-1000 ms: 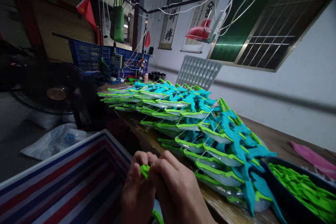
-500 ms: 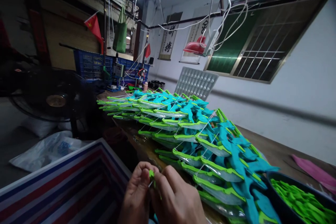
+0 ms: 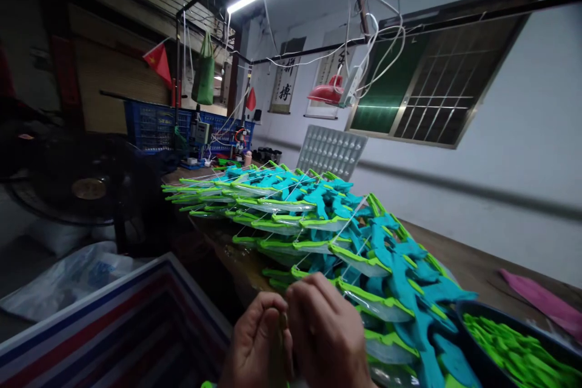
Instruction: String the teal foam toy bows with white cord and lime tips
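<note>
My left hand (image 3: 257,342) and my right hand (image 3: 330,330) meet at the fingertips, low in the middle. The left thumb and finger pinch a small piece, now mostly hidden; half a second ago a bright green plastic end with a thin white string showed there. My right fingers are curled closed against the left fingertips, and what they grip is hidden. Right behind the hands lies a large pile of toy crossbows, with teal bodies (image 3: 404,273), green bow arms (image 3: 377,300) and thin white strings. A green tip (image 3: 208,384) shows below the left hand.
A dark tub (image 3: 459,315) of green plastic pieces (image 3: 513,348) stands right, near a pink cloth (image 3: 541,300). At left are a striped box (image 3: 86,309), a plastic bag (image 3: 86,273) and a fan (image 3: 86,188). A red lamp (image 3: 327,92) hangs above the pile.
Both hands have shifted slightly right in view, and the right hand has risen and curled more. The green end between the fingertips is now mostly hidden. The camera view has tilted a little.
</note>
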`<state>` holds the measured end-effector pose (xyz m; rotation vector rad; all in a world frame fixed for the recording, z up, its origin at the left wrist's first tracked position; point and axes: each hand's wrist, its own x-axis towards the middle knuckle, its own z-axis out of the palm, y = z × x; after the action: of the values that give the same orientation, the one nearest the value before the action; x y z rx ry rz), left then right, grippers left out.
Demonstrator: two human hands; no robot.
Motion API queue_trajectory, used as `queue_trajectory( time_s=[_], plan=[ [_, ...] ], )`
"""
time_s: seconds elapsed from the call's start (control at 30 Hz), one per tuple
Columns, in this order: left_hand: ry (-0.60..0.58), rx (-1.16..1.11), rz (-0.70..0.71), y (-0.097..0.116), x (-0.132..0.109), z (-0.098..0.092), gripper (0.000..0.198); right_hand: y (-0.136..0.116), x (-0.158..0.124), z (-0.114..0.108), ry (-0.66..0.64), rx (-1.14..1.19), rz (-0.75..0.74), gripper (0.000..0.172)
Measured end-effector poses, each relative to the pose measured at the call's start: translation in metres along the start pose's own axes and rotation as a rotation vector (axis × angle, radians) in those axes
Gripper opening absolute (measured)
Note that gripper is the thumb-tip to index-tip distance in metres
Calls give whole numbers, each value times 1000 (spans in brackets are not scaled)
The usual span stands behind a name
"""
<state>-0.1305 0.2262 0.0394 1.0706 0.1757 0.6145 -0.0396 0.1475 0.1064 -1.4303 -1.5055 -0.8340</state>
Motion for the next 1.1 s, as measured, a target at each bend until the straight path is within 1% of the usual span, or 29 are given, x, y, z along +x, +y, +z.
queue_trajectory(
  time_s=[0.07, 0.13, 0.2, 0.27, 0.37, 0.5, 0.63, 0.7, 0.77, 0.83, 0.9, 0.93, 1.0, 1.1],
  plan=[
    [-99, 33, -23, -2, 1, 0, 53, -2, 17, -19, 11, 82, 174, 21],
    [-180, -6, -58, -6, 1, 0, 53, -2, 30, -36, 43, 114, 324, 23],
    [-221, -66, -117, -9, 1, 1, 52, 1, 33, -45, 39, 159, 443, 27],
    [-208, -95, -154, -10, 1, 4, 47, 6, 24, -46, -22, 218, 518, 30],
    [-135, -116, -180, -11, 3, 7, 42, 9, 0, -43, -87, 242, 537, 27],
    [-64, -166, -225, -13, 4, 7, 42, 7, -26, -46, -161, 245, 471, 17],
    [-52, -205, -248, -17, 1, 8, 40, 6, -37, -45, -217, 384, 421, 12],
    [-71, -194, -236, -18, 0, 8, 37, 6, -40, -42, -213, 438, 446, 11],
    [-104, -177, -224, -18, 0, 8, 36, 6, -42, -38, -187, 479, 556, 12],
    [-135, -159, -211, -17, 0, 7, 35, 4, -42, -37, -157, 601, 764, 19],
    [-160, -149, -199, -15, 1, 6, 33, 3, -39, -36, -142, 781, 985, 31],
    [-167, -145, -191, -14, 1, 6, 32, 3, -38, -36, -144, 858, 1071, 37],
    [-169, -136, -175, -12, 2, 7, 31, 3, -34, -35, -157, 954, 1176, 44],
    [-128, -132, -171, -7, 0, 13, 33, 7, -34, -32, -157, 1031, 1250, 50]
  ],
)
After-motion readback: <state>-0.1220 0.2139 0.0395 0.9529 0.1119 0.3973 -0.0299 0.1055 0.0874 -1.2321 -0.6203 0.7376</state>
